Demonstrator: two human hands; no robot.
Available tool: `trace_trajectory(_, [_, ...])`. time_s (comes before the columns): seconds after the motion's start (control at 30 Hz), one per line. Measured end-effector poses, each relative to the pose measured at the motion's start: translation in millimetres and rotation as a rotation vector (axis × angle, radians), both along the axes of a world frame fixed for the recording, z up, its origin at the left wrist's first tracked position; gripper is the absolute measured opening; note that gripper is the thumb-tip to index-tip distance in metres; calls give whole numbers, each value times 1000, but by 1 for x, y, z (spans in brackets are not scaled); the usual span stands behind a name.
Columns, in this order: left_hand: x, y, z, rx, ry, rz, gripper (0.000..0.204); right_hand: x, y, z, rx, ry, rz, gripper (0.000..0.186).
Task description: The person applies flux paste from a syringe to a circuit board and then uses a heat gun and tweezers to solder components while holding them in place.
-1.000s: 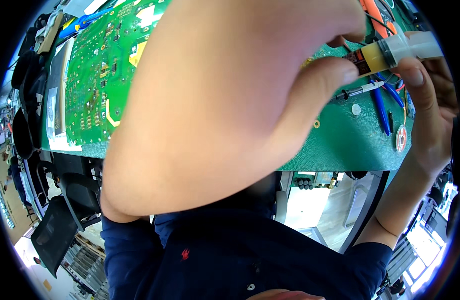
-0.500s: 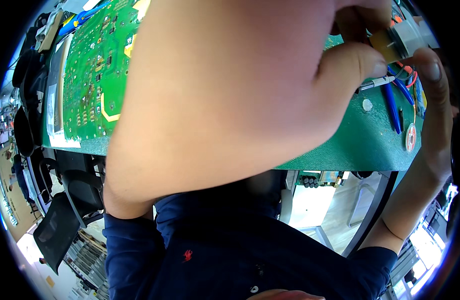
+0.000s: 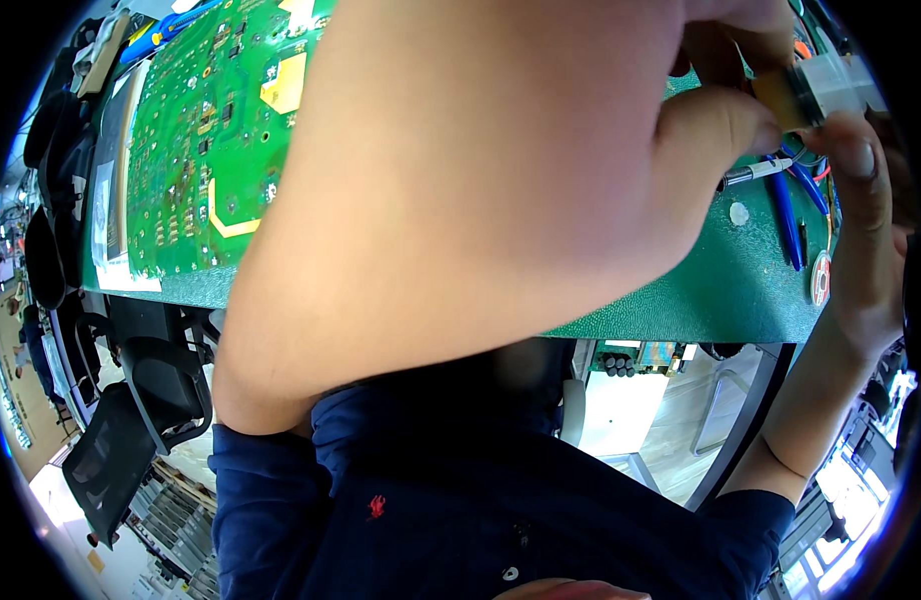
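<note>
My left hand [image 3: 721,120] reaches across the view to the top right, its fingers closed on the barrel of a syringe [image 3: 829,82] with amber contents and a translucent end. At that end my right hand [image 3: 856,190] grips the syringe, thumb raised against it and fingers mostly in shadow. Beneath them lie a white-and-silver pen-like tool [image 3: 756,170], blue-handled pliers [image 3: 786,220], a small white disc [image 3: 739,213] and a small spool [image 3: 819,280]. My left forearm hides much of the middle of the bench.
A green circuit board [image 3: 181,150] lies left on the green mat [image 3: 681,305], with a blue tool [image 3: 161,35] behind it. A black mesh chair [image 3: 116,460] stands lower left. Below the bench front are a white surface [image 3: 616,410] and small electronic parts [image 3: 636,360].
Compared with a second ago, my left hand and the syringe have shifted right, covering more of the syringe's barrel. My right hand has shifted slightly right with them.
</note>
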State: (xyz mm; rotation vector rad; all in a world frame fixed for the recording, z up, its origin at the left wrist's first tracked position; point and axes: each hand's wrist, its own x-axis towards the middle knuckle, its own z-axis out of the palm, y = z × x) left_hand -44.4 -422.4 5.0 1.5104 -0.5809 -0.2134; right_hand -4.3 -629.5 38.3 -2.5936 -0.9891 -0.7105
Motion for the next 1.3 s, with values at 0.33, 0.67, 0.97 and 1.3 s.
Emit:
trace_trajectory(0.33, [-9, 2, 2, 0, -6, 22, 11, 0, -11, 1, 4, 12, 3, 33])
trace_trajectory(0.67, [-7, -2, -9, -21, 10, 56, 12, 6, -23, -3, -14, 44, 18, 33])
trace_trajectory(0.97, [-9, -3, -14, -33, 14, 64, 12, 18, -59, -7, -23, 64, 9, 33])
trace_trajectory(1.3, [-8, 6, -18, -39, 13, 85, 12, 23, -66, -8, -26, 80, 10, 33])
